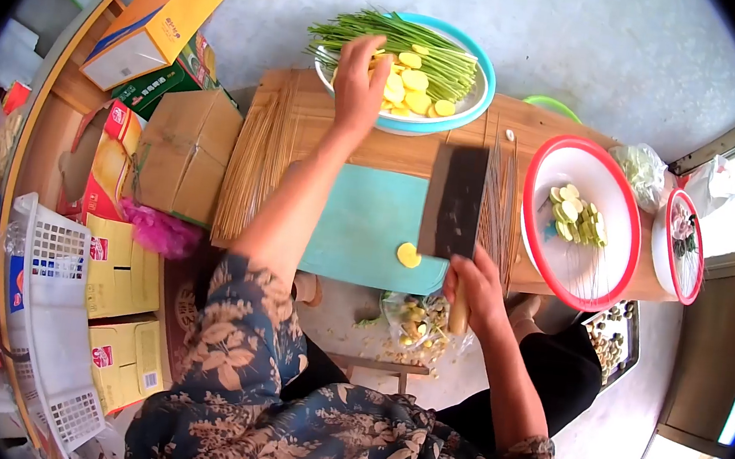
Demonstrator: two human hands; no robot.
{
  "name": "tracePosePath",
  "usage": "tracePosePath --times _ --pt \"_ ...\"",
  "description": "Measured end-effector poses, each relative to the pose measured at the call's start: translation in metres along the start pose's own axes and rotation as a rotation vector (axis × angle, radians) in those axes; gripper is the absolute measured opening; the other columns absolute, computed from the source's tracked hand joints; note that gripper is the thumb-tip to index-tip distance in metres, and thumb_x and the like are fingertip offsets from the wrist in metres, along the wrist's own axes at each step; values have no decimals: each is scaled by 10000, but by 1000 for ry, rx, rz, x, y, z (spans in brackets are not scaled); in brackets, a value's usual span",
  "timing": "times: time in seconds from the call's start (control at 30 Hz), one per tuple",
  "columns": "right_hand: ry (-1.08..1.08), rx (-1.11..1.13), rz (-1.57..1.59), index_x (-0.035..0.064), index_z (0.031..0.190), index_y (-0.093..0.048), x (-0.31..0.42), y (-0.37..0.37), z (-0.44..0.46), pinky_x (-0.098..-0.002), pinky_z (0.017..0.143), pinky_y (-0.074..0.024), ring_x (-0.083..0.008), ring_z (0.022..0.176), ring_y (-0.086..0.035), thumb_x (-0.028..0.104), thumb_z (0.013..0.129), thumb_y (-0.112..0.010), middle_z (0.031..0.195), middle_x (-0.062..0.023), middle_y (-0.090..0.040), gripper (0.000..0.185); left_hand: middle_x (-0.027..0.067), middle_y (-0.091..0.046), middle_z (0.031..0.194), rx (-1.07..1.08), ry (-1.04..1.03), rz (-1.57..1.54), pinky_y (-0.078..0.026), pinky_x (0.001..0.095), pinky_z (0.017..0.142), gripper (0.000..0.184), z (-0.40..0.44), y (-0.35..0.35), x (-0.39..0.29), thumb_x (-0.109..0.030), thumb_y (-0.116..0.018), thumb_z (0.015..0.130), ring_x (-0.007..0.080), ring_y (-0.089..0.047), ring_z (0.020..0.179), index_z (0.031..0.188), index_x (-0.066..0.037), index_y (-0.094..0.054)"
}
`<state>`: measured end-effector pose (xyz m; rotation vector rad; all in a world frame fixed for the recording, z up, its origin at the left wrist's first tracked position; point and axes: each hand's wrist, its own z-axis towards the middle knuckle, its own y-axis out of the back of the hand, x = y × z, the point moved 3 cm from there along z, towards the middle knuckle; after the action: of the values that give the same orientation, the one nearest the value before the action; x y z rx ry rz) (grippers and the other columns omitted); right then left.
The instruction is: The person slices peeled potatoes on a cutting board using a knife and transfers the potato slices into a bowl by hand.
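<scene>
My left hand [362,86] is over the blue-rimmed bowl [488,72], its fingers bent at the yellow slices [414,80]; whether it grips a slice is hidden. Long green stems [443,63] lie in the same bowl. My right hand [479,291] is closed round the wooden handle of a cleaver [455,201], whose dark broad blade points away from me over the right edge of the turquoise cutting board [359,220]. Yellow slices [409,254] lie on the board beside the blade's lower left corner.
Bundles of thin sticks [254,159] lie left of the board, others [500,208] right of it. A red-rimmed bowl [527,246] holds pale green slices. Boxes [186,152] stand at the left. Below the table are a plastic bag [421,320] and a tray [611,345].
</scene>
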<state>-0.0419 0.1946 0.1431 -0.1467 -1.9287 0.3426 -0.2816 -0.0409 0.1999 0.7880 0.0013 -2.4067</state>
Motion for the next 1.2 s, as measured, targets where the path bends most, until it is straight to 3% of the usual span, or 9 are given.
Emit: tracePosePath --times 0.2,0.27,0.37,0.5,0.97,1.0,1.2 --pt "-140 -84 49 47 973 -564 -96 49 -59 -275 531 -432 -145 532 -525 73 963 -502 654 -46 -554 67 101 -628 970 408 431 -73 -524 385 762 212 -188 42 -60 -85 -705 874 276 -630 885 1080 -58 -663" --pt "-155 -102 82 49 967 -568 -114 55 -70 -275 537 -433 -146 538 -528 71 960 -506 657 -47 -556 66 115 -616 969 499 523 -45 -522 404 766 260 -242 48 -69 -56 -732 829 296 -624 874 1076 -53 -651" --pt "-194 -97 50 51 970 -578 -133 60 -79 -287 542 -443 -153 551 -537 67 946 -520 673 -52 -563 65 134 -615 1019 568 501 25 -508 426 823 345 -280 55 -85 -44 -759 791 333 -612 931 1111 -39 -631" --pt "-269 -104 85 60 963 -590 -154 56 -84 -288 544 -448 -162 550 -541 66 939 -522 677 -55 -569 72 138 -624 1087 614 389 84 -484 440 919 455 -285 57 -97 -59 -794 746 354 -584 1068 1172 -36 -635" --pt "-286 -100 189 75 947 -498 -181 50 -83 -347 517 -446 -221 521 -510 57 944 -510 653 -87 -540 22 123 -586 1064 606 429 149 -493 424 876 445 -289 50 -95 -88 -795 747 328 -581 1032 1165 -33 -652" --pt "-246 -79 184 72 974 -538 -184 47 -84 -315 541 -469 -199 544 -547 73 938 -518 669 -79 -559 41 123 -586 1064 601 425 149 -494 423 873 448 -289 49 -94 -86 -797 745 326 -582 1031 1166 -33 -652" --pt "-273 -65 312 93 950 -548 -196 36 -79 -320 506 -470 -198 517 -538 64 939 -532 659 -83 -566 35 121 -577 1058 596 437 143 -495 429 882 450 -287 47 -94 -87 -810 738 328 -579 1036 1156 -45 -646"
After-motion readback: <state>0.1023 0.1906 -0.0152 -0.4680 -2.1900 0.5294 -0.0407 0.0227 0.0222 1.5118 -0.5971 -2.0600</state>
